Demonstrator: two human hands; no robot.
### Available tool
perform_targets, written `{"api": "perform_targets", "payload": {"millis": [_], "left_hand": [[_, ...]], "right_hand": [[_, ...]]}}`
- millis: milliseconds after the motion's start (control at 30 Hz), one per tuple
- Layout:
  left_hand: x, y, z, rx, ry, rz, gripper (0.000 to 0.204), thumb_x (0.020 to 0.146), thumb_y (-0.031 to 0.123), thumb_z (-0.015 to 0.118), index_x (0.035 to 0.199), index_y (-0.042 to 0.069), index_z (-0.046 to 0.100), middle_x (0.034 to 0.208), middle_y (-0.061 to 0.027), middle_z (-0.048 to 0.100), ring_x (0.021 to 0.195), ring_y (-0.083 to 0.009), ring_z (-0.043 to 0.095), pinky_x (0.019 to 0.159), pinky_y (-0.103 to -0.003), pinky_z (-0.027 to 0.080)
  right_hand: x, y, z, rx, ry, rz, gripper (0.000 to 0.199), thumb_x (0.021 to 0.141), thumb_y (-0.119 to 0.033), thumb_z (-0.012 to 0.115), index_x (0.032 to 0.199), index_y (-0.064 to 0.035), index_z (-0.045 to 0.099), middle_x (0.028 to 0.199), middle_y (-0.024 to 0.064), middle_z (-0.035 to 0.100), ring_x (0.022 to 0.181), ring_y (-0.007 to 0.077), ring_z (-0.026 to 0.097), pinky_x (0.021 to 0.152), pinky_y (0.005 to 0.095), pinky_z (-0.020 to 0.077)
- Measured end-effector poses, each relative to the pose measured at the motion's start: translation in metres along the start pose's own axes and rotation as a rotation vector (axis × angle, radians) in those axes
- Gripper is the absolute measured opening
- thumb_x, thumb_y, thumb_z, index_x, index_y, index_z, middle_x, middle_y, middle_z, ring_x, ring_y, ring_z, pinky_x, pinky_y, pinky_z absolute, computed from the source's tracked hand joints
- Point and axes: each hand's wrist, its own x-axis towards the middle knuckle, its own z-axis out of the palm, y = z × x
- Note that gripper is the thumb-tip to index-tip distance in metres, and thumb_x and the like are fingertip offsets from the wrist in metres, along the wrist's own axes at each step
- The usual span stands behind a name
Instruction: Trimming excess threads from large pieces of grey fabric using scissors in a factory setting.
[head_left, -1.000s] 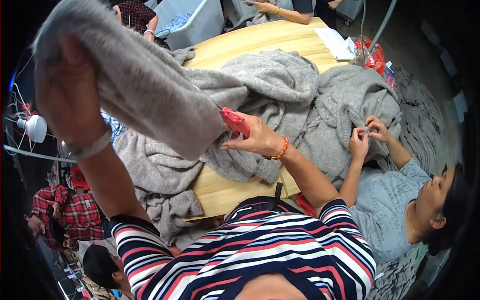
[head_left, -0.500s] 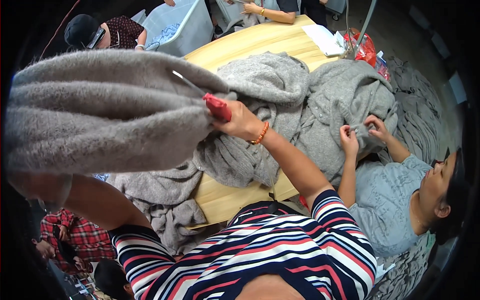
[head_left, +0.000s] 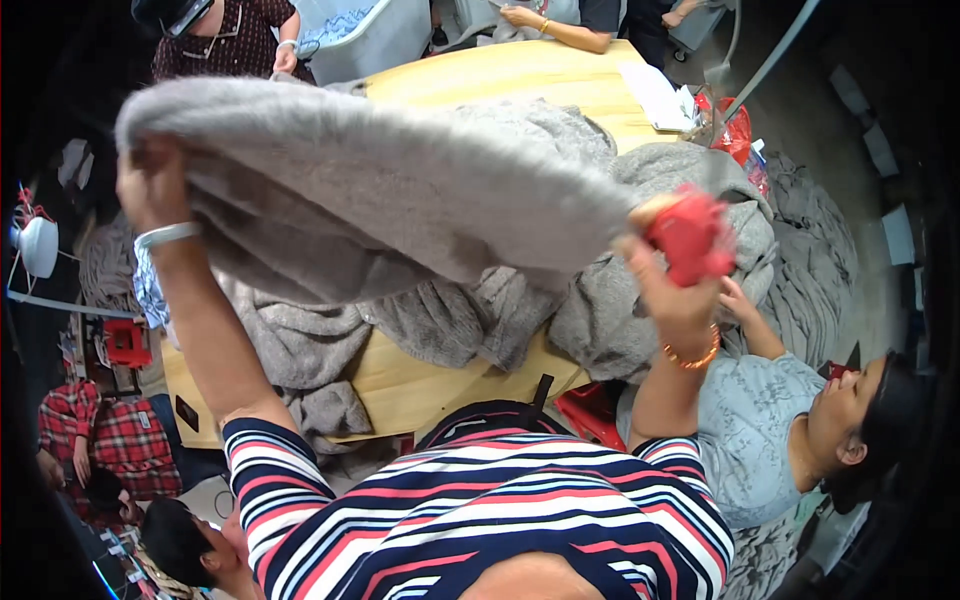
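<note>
A grey fuzzy knit garment (head_left: 400, 170) is stretched between my raised hands above the table. My left hand (head_left: 155, 195), with a pale band at the wrist, is closed on its far left end. My right hand (head_left: 665, 285), wearing an orange bead bracelet, grips its other end. A red-wrapped tool (head_left: 690, 235) is also in the right hand, blurred by motion; its metal tip cannot be made out now. Beneath the garment lie heaps of grey knitwear (head_left: 300, 340) on the wooden table (head_left: 420, 385).
A co-worker in a grey shirt (head_left: 750, 440) sits close on my right, by a knitwear pile (head_left: 665, 330). Across the table are other people and a pale bin (head_left: 390, 45) of blue cloth. White papers (head_left: 655, 95) lie at the far right. A red stool (head_left: 590, 412) stands near me.
My hands have spread apart, and the garment has swung from the left to stretch across the table. The right hand moved right with the red-wrapped tool; the left hand has come into clear view.
</note>
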Motion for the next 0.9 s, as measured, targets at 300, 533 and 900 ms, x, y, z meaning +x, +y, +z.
{"api": "perform_targets", "payload": {"millis": [300, 533, 900], "left_hand": [[-0.169, -0.146, -0.245, 0.280, 1.034, -0.417, 0.046, 0.098, 0.027, 0.050, 0.135, 0.000, 0.049, 0.129, -0.0199, 0.059, 0.122, -0.0322, 0.054, 0.104, -0.048, 0.044], [-0.277, -0.231, -0.067, 1.456, -0.035, -0.148, 0.049, 0.084, 0.017, 0.075, 0.127, 0.003, 0.058, 0.116, -0.0135, 0.062, 0.105, -0.0250, 0.061, 0.095, -0.035, 0.048], [-0.241, -0.264, -0.080, 1.303, 0.006, -0.310, 0.013, 0.088, 0.011, 0.069, 0.094, -0.001, 0.067, 0.075, -0.0025, 0.063, 0.068, -0.0064, 0.051, 0.063, -0.023, 0.043]], "right_hand": [[-0.127, 0.074, 0.119, -0.005, -0.778, 0.311, 0.023, 0.087, -0.013, 0.065, 0.109, -0.0081, 0.060, 0.088, 0.0192, 0.062, 0.084, 0.0393, 0.062, 0.072, 0.0449, 0.0481], [-0.110, 0.068, 0.092, -0.131, -0.731, 0.379, 0.021, 0.088, -0.016, 0.064, 0.107, -0.0075, 0.059, 0.088, 0.0198, 0.064, 0.085, 0.0405, 0.062, 0.073, 0.0451, 0.0490], [-0.082, 0.031, 0.109, -0.311, -0.988, 0.379, 0.029, 0.086, -0.023, 0.066, 0.113, -0.0125, 0.062, 0.077, 0.0199, 0.067, 0.074, 0.0420, 0.065, 0.068, 0.0505, 0.0512]]}}
